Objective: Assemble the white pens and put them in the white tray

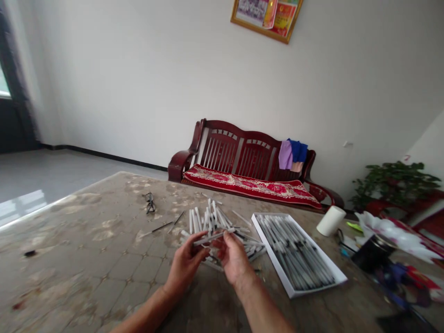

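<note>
A slim whitish pen [214, 237] lies across the space between my two hands. My left hand [187, 262] is closed around its left end, thumb beneath. At the other end, my right hand [236, 260] pinches it between thumb and fingers. Just beyond them is a loose pile of white pen parts [197, 219], partly hidden by my fingers. To the right, a shallow white box [272, 255] holds many grey-and-white pens [294, 249] laid side by side. Two thin dark sticks like pen refills [162, 227] lie left of the pile.
Black-framed glasses [150, 203] and a small dark object [30, 253] lie on the patterned tablecloth [114, 273]. A white roll [330, 221], a black cylinder [373, 253] and mixed items crowd the right. Behind the table stands a wooden bench [239, 157] with a red cushion.
</note>
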